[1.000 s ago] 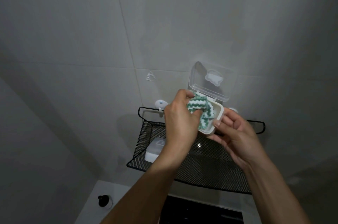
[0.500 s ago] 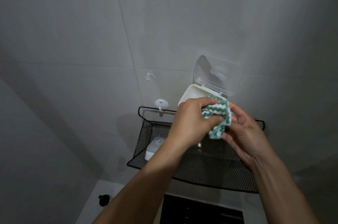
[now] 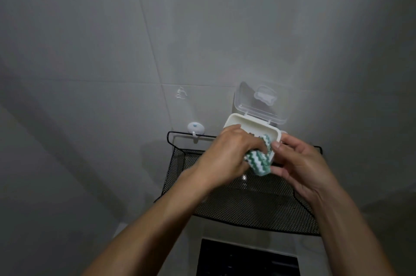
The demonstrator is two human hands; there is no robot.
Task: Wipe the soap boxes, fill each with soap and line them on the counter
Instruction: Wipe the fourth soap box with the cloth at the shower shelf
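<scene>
The white soap box [image 3: 249, 126], clear lid [image 3: 262, 102] raised, is held just beyond the right hand [image 3: 299, 167], seemingly gripped at its near corner; a green-striped cloth [image 3: 258, 162] is clutched by the left hand [image 3: 227, 158] against its rim

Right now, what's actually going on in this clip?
A person is cleaning a white soap box with its clear lid flipped open, held up in front of a tiled wall. The left hand grips a green-and-white striped cloth and works it against the box, at its near right edge. The right hand holds the box at its right end. Below them a black mesh basket hangs on the wall. No soap shows in the visible part of the box.
</scene>
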